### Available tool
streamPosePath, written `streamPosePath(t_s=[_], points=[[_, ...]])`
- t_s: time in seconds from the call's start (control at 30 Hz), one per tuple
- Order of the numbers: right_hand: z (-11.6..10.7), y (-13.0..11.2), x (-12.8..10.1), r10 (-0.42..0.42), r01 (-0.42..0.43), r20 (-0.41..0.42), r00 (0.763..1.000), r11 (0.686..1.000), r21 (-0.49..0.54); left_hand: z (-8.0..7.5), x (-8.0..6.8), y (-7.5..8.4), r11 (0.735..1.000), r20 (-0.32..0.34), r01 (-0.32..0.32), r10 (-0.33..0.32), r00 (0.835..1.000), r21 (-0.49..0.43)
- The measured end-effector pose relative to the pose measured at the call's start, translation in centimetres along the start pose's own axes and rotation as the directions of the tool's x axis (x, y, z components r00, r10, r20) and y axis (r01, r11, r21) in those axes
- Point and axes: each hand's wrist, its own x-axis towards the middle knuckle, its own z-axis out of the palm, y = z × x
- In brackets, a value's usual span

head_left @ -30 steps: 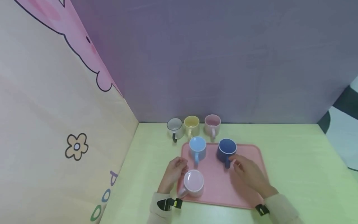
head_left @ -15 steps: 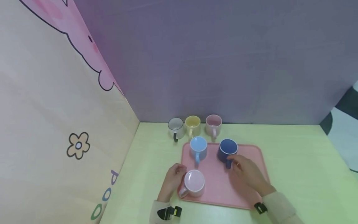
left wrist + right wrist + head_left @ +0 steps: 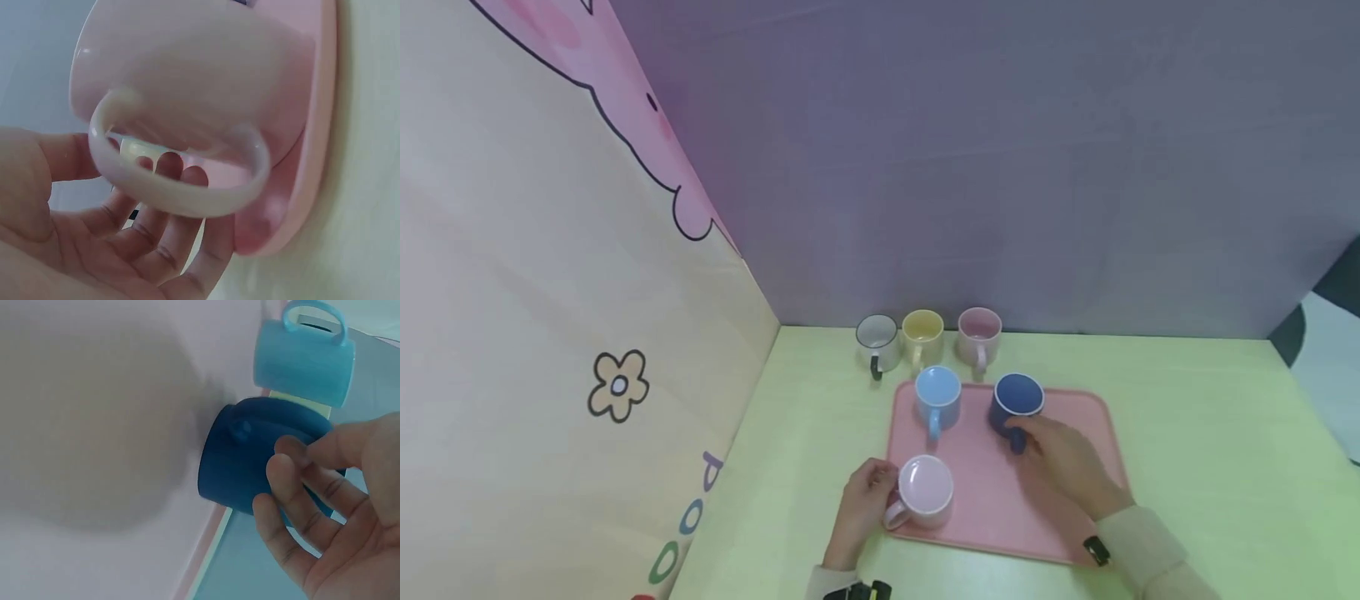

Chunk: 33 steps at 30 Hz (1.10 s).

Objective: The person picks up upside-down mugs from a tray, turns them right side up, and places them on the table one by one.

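Note:
Near the front left corner of the pink tray stands a pale pink mug; whether its mouth or base faces up I cannot tell. My left hand is beside its handle, thumb and loosely bent fingers behind the handle in the left wrist view, without a plain grip. Toward the tray's back edge is a dark blue mug, upright, handle toward me. My right hand pinches that handle between thumb and index finger; the other fingers are bent beside the mug. A light blue mug stands upright to its left.
Behind the tray, a grey mug with a black handle, a yellow mug and a pink mug line up on the light green table. A grey-purple wall rises behind, a patterned wall at left.
My left hand has come down and toward me, from the tray's left edge to the pale pink mug's handle. My right hand stays at the dark blue mug's handle. The view has shifted slightly.

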Motion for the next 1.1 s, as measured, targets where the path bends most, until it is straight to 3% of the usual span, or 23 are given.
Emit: streamPosePath(t_s=[0.33,0.93,1.1], points=[[0.5,0.8,0.0,-0.047,0.045,-0.016,0.999,0.993,-0.108,0.5,-0.4,0.4,1.000,-0.049,-0.029,0.029,0.998,0.011],[0.3,2.3,-0.3,-0.084,0.073,-0.070,0.994,0.986,-0.148,-0.1,0.7,1.8,0.995,-0.063,-0.074,0.078,0.995,0.063],[-0.3,2.4,-0.2,-0.041,0.027,-0.104,0.994,0.991,-0.128,-0.3,0.9,2.0,0.996,-0.067,-0.079,0.083,0.994,0.049]])
